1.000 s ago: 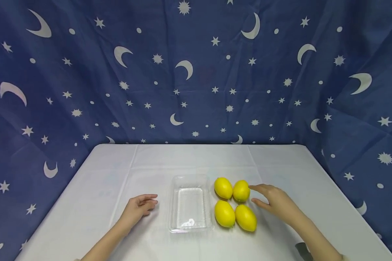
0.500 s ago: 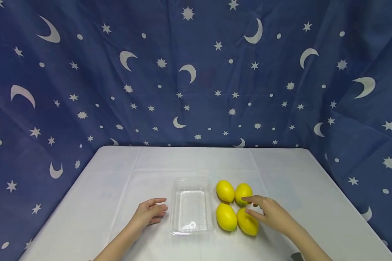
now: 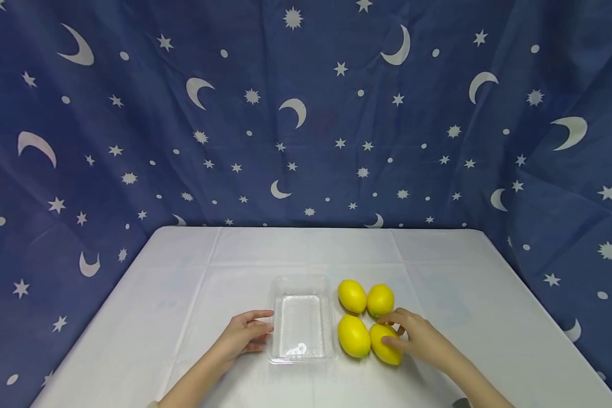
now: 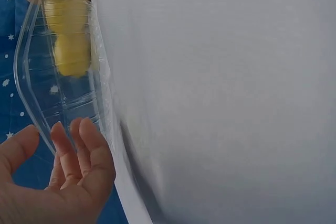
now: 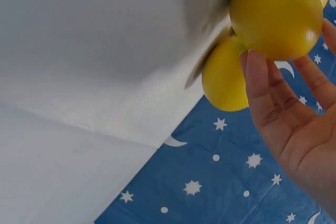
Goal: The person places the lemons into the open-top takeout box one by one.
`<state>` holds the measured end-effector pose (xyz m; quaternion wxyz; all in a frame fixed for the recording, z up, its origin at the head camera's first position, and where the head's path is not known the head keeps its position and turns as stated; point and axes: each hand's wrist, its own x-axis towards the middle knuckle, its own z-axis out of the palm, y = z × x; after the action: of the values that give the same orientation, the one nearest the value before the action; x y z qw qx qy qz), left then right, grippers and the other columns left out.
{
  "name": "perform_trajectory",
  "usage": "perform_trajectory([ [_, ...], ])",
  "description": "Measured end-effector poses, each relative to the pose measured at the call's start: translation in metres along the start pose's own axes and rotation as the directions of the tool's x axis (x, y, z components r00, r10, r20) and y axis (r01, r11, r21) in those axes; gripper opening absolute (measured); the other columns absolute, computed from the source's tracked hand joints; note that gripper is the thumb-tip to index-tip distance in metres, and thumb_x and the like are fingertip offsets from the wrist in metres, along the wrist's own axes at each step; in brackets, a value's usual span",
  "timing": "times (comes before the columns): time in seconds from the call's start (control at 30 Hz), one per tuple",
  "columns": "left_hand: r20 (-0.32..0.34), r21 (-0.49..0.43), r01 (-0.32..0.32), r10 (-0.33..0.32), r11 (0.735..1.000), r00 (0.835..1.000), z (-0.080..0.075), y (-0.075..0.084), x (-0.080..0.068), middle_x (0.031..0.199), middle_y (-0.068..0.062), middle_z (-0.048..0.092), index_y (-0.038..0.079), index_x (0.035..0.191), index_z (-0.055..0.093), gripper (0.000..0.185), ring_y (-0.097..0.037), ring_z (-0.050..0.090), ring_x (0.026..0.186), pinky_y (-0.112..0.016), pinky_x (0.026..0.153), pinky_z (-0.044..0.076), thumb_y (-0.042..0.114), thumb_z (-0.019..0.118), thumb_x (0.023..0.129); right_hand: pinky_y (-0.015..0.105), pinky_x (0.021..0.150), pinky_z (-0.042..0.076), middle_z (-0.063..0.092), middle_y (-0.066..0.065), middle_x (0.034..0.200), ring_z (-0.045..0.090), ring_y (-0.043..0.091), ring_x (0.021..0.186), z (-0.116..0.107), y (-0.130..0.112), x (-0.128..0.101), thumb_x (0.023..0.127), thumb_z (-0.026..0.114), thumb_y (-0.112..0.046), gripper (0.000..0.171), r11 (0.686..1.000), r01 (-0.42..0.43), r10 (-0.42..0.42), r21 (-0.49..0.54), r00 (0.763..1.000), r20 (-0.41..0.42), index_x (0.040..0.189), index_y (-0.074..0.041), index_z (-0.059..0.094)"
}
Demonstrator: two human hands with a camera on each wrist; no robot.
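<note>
A clear plastic container [image 3: 301,328] lies on the white table, its inside bare. My left hand [image 3: 247,335] is at its left edge, fingers loosely bent; in the left wrist view the fingertips [image 4: 59,129] are close to the rim, and contact is hard to tell. To the right of the container several yellow lemons [image 3: 353,336] lie grouped. My right hand [image 3: 418,340] reaches over the near right lemon [image 3: 382,352], thumb and fingers spread about it. In the right wrist view, fingertips [image 5: 254,59] meet that lemon's edge, with a gap before the palm.
The white-covered table [image 3: 234,249] backs onto a dark blue curtain [image 3: 326,113] printed with moons and stars, which also hangs at both sides. A small dark object [image 3: 461,403] shows beside my right forearm at the bottom edge.
My left hand has moved right, up to the container's edge. My right hand has come from beside the far right lemon down to the near right one. The lemons lie as before.
</note>
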<state>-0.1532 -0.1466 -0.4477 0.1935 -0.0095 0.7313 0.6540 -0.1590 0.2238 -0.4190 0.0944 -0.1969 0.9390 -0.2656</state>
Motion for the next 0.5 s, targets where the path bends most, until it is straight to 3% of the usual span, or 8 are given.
perform_trajectory([
  [0.3,0.016,-0.084,0.046,-0.045,0.995,0.999,0.0051,0.0009,0.0007,0.084,0.003,0.062,-0.006,0.136,0.039,0.052,-0.005,0.059,0.070,-0.018,0.063,0.056,0.014,0.058,0.092,0.023,0.064,0.052,0.062,0.005,0.100,0.055,0.014,0.077,0.0005,0.0037,-0.0002,0.080,0.074,-0.030,0.041,0.993,-0.045,0.040,0.111,0.998,0.051,0.112,-0.007,0.062],
  [0.5,0.031,-0.139,0.073,-0.069,0.988,0.997,0.0053,0.0010,0.0013,0.084,0.002,0.060,-0.006,0.136,0.038,0.051,-0.003,0.059,0.068,-0.017,0.063,0.057,0.010,0.057,0.091,0.025,0.058,0.051,0.057,0.017,0.106,0.054,0.018,0.074,0.0026,0.0076,-0.0009,0.082,0.072,-0.029,0.048,0.958,-0.102,0.065,0.267,0.988,0.143,0.120,-0.005,0.054],
])
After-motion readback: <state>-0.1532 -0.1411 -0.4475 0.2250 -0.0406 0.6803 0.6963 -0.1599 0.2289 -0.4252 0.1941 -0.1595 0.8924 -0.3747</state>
